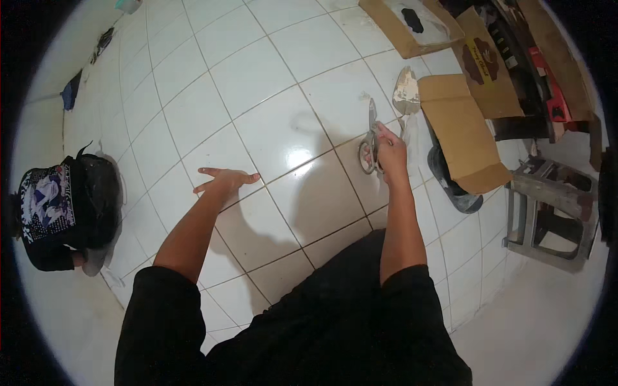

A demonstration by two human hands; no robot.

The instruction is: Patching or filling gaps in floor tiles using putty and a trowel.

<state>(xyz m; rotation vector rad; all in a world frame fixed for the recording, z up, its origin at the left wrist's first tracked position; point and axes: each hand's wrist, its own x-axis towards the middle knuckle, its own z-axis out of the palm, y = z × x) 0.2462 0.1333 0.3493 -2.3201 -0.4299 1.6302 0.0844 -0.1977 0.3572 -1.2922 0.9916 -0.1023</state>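
Scissors (371, 134): right of centre, blades toward the top of the frame, handle loops toward the bottom. Whether the blades are parted, cannot tell.

Right hand (391, 151): closed around the scissors near the handles. Left hand (225, 181): left of centre, holding nothing, fingers and thumb spread wide; contact with the floor cannot be told. The two hands are well apart, with white tiled floor (251, 64) showing between them and on up to top centre. This is the broadest span for movement.

Right side is tighter. Near the right hand, at its upper right: a pale-stained object (405, 93), kind unclear. Beyond it, a cardboard sheet (462, 132), its long left edge facing the right hand and partly covering a dark object (444, 183). Upper right: open carton (394, 32), its lower corner projecting over the tiles. Far right: grey stool (582, 196).

Far left: black bundle (48, 199) with a printed panel, well apart from the left hand.
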